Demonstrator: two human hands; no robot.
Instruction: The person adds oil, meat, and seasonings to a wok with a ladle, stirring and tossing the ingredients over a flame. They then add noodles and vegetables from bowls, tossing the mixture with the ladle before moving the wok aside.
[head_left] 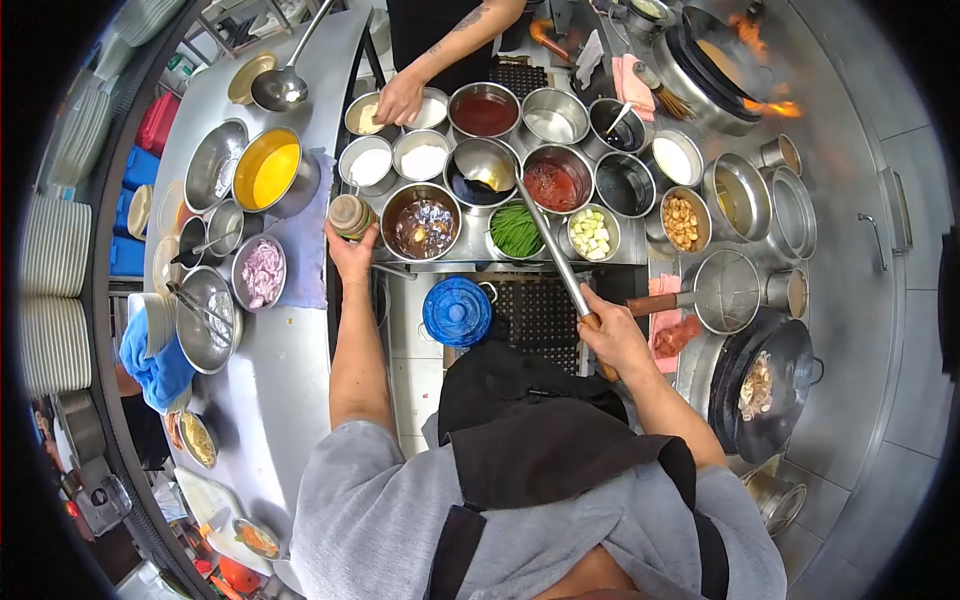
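Note:
My left hand (352, 252) is closed around a small jar (349, 214) with a tan lid, beside the pot of brown liquid (423, 222). In my right hand (613, 335) is the wooden handle of a long metal ladle (552, 240). The ladle's bowl (484, 166) is over a pot of dark liquid (470, 192) and has a little yellowish liquid in it. Near the ladle shaft stand a pot of red sauce (553, 182), a bowl of chopped green vegetable strips (517, 231) and a bowl of pale green pieces (592, 234).
A co-worker's hand (400, 98) reaches into a pot at the back left. Flames (775, 107) rise by a wok at the upper right. Another wok (795, 385) holds browned pieces. A strainer (726, 291) lies at the right. A blue-lidded container (457, 312) stands below the counter.

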